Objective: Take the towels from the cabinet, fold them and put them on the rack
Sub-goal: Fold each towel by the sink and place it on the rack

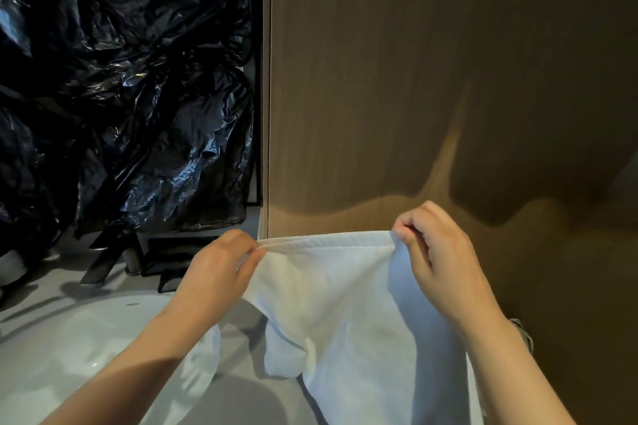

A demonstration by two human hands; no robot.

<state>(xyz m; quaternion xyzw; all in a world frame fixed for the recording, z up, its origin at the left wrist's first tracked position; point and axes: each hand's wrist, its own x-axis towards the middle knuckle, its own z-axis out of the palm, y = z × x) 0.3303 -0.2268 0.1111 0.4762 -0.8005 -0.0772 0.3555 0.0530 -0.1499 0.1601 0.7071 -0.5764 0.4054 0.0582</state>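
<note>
A white towel (348,314) hangs in front of me, stretched along its top edge between both hands. My left hand (217,269) pinches the top left corner. My right hand (438,252) pinches the top right corner with curled fingers. The cloth droops below in loose folds, and its lower end runs out of the frame. Behind it stands a brown wooden cabinet panel (431,79). No rack is in view.
Crumpled black plastic sheeting (131,86) fills the upper left. A white round basin (86,355) sits at the lower left on a grey surface (241,400). Dark objects (165,262) lie beneath the plastic.
</note>
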